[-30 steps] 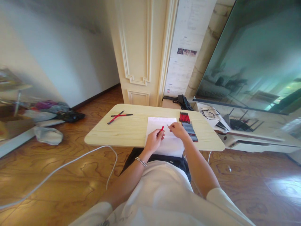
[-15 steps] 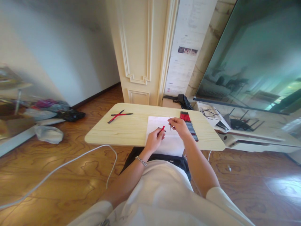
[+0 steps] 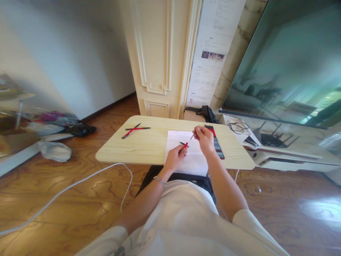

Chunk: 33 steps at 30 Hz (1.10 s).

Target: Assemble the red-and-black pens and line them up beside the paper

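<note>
My left hand (image 3: pixel 174 158) rests on a white sheet of paper (image 3: pixel 186 156) and is closed around a red and black pen barrel (image 3: pixel 184 145). A little above the sheet, my right hand (image 3: pixel 204 137) pinches a thin pen refill (image 3: pixel 192 136) that points up and to the right. A row of several red and black pens (image 3: pixel 214 137) lies just right of the paper. Two more pens (image 3: pixel 134 130) lie crossed at the far left of the light wooden table (image 3: pixel 138 145).
A white cable (image 3: pixel 80 181) loops across the wooden floor at left. Clothes and bags (image 3: pixel 57 122) lie by the left wall. A black bag (image 3: pixel 206 113) sits behind the table. A large screen (image 3: pixel 285 67) stands on a low white stand (image 3: pixel 287 154) at right.
My right hand has lifted from the paper and drawn the thin refill up and away from the barrel. My left hand has stayed put with the barrel.
</note>
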Each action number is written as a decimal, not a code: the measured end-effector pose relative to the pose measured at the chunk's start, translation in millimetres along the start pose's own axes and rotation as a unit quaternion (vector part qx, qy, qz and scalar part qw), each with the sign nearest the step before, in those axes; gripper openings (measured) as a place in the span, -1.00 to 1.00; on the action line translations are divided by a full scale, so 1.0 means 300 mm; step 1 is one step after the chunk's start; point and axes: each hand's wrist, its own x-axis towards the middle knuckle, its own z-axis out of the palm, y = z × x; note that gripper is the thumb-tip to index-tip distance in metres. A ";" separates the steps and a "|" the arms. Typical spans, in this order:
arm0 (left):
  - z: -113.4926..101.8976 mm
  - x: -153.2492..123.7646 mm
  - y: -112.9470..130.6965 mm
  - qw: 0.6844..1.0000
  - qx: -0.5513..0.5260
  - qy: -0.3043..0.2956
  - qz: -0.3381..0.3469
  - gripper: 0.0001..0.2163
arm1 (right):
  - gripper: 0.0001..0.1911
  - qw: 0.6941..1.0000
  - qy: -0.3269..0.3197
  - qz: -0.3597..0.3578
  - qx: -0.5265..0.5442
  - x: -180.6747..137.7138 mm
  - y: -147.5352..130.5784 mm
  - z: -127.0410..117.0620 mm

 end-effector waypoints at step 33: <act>0.005 0.001 0.001 1.000 -0.016 0.003 -0.002 -0.61 | -0.70 0.996 -0.004 0.088 0.034 -0.031 -0.072 0.035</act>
